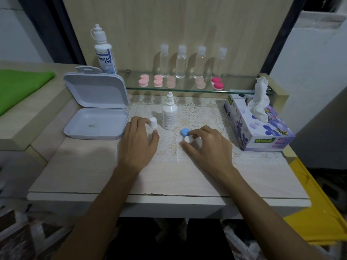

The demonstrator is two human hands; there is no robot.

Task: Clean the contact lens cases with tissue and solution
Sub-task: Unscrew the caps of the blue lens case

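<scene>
The right hand (pixel 208 145) curls its fingers (pixel 195 132) and thumb over a contact lens case (pixel 185 133) lying on the lace mat (pixel 202 113); the case's blue cap shows just past the fingertips, while its near half is pinched and mostly hidden under them. The left hand (pixel 138 141) lies flat on the worktop (pixel 90 166) with fingers relaxed and spread, holding nothing, its fingertips just beside a small white cap (pixel 153 122) that stands upright. Between the two hands, a little farther back, an uncapped white solution bottle (pixel 169 113) stands on the mat. To the left an open white plastic box (pixel 96 107) rests with its lid tilted up. To the right sits a floral tissue box (pixel 261 126) with a tissue (pixel 259 102) sticking out of the top. Behind, a glass shelf (pixel 187 87) carries a row of pink lens cases (pixel 158 80), four clear bottles (pixel 181 61) and a larger solution bottle (pixel 103 51).
</scene>
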